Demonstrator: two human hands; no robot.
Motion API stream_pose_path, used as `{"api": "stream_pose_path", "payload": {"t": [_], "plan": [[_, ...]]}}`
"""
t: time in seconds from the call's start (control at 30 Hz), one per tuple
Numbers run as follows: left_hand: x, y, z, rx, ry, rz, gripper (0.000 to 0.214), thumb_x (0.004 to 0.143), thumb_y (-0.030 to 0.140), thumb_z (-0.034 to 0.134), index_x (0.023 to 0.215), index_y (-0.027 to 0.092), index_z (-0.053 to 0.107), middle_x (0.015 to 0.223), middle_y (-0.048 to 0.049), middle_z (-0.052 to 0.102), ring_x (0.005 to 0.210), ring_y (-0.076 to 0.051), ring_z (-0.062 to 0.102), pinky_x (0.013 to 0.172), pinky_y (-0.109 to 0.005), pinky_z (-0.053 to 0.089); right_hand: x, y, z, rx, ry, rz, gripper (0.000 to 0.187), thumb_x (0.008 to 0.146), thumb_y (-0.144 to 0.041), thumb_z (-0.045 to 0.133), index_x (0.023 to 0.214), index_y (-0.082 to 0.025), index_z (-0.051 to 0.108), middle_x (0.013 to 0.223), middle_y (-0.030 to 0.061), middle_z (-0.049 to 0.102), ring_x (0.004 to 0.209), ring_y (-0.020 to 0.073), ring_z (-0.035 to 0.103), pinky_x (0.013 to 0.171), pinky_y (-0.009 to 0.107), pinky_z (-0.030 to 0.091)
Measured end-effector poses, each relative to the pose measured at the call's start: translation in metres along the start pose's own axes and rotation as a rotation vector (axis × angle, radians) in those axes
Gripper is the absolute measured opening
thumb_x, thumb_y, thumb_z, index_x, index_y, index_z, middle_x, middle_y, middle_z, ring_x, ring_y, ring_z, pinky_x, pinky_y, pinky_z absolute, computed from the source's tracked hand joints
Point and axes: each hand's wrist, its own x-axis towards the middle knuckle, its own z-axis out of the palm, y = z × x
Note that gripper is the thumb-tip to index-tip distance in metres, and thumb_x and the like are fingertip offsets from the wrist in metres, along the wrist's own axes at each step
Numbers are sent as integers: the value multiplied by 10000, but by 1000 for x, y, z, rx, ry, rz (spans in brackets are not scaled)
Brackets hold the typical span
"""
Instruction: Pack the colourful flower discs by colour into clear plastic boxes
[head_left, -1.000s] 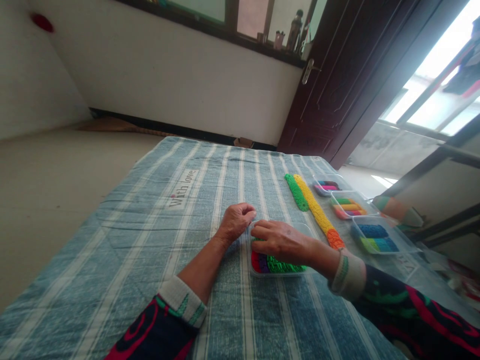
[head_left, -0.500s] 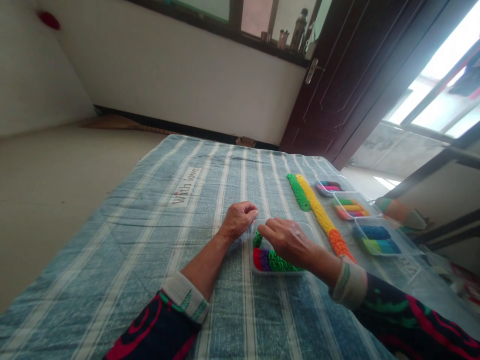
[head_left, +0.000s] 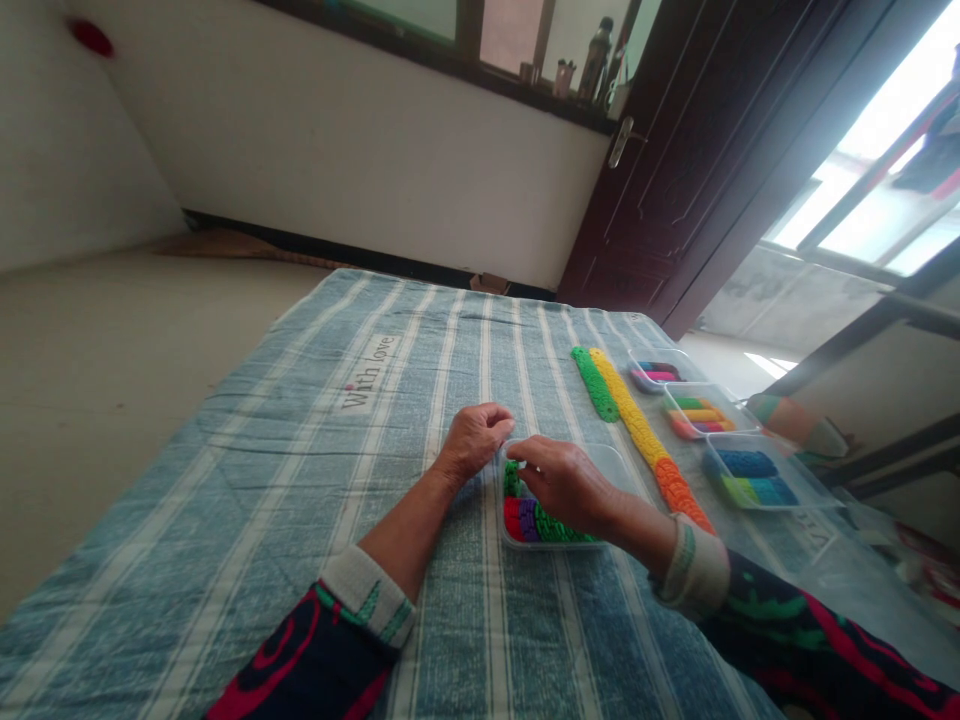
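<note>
My left hand [head_left: 480, 438] is closed beside the far left corner of a clear plastic box [head_left: 619, 468]; whether its fingers grip the rim is hidden. Over the box is my right hand [head_left: 566, 482], its fingertips pinched at the upper end of a small green crocheted piece [head_left: 511, 480] near the left wall. Along the box's near side lie a red piece [head_left: 512, 520], a purple piece [head_left: 528, 520] and a green textured piece [head_left: 559, 528], partly under my right hand.
On the striped tablecloth [head_left: 420, 350] to the right lie a green crocheted strip [head_left: 596, 385] and a long yellow and orange strip [head_left: 630, 415]. Beyond them stand three clear boxes of coloured rolls, the nearest box [head_left: 810, 488] holding blue and green ones. A dark door [head_left: 675, 150] stands behind.
My right hand has shifted slightly, its fingers loosening a little, and more of the small green piece shows below them. My left hand has stayed in place.
</note>
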Motion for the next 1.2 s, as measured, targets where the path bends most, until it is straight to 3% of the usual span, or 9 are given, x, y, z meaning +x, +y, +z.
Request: {"api": "stream_pose_path", "payload": {"t": [0.27,0.57,0.9,1.07,1.2], "plan": [[0,-1,0,2,0,-5,148,677,297,605,689,168,677,558,27,622,543,-132,557,572,-251,445,-2,-3,-3,30,18,-1,168,849,-106,506,967,-183,598,873,45,632,784,151,575,717,261,435],[2,-2,-1,-6,-7,-6,154,680,319,615,698,179,677,627,20,659,589,-143,588,617,-260,473,0,-10,-7,48,-65,32,159,812,-134,577,964,-180,591,918,55,622,815,170,579,732,282,441],[4,1,-6,-16,-17,-10,172,685,343,630,707,181,682,608,26,659,569,-145,578,591,-256,462,2,-12,-1,-47,-14,-18,103,844,-186,584,944,-165,595,905,63,629,786,171,584,674,269,443],[5,-1,-7,-14,-23,-18,194,696,356,629,729,177,697,633,11,675,607,-163,602,610,-267,469,-1,2,-20,-25,139,-68,144,887,-250,573,1000,-177,623,927,64,664,793,162,616,690,262,463],[5,-4,-7,-43,-36,-52,213,686,372,642,749,177,703,649,5,680,599,-164,609,596,-269,477,2,50,-55,-128,343,102,139,890,-182,540,959,-172,660,910,71,671,845,178,626,759,295,469]]}}
